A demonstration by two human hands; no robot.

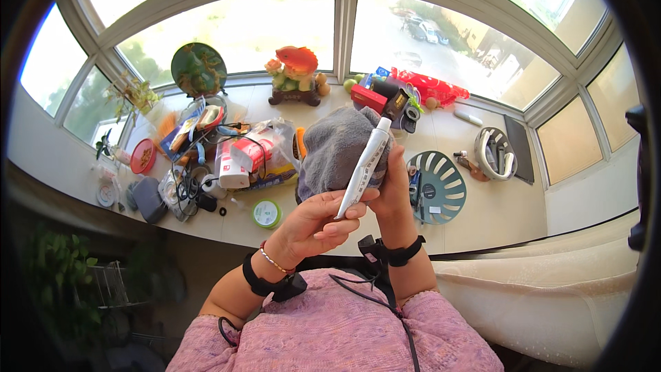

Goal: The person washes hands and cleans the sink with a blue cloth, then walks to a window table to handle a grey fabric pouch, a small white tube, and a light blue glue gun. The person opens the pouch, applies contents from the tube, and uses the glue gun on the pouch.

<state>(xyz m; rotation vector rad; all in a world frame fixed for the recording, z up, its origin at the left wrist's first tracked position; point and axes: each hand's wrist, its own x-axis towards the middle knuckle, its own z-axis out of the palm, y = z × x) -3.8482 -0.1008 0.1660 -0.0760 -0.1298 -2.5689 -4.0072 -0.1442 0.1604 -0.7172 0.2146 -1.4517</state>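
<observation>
My left hand [317, 225] pinches the crimped lower end of a white squeeze tube [363, 170]. The tube bears printed writing, is slightly bent, and slants with its white cap up and to the right. Behind it is a bunched grey cloth [335, 147], held up over the table by my right hand [395, 181], whose thumb points up along the cloth's right side. The right fingers are mostly hidden behind cloth and tube. A green-rimmed round tub [267, 214] stands on the table [320, 232] left of my hands.
A blue-green slotted basket [454, 186] and a white basket [508, 165] are at the right. Plastic-wrapped packages [250, 157], tangled black cables [178, 186] and a red bowl [136, 156] crowd the left. A fish ornament [295, 77] and a red box [368, 97] stand near the windows.
</observation>
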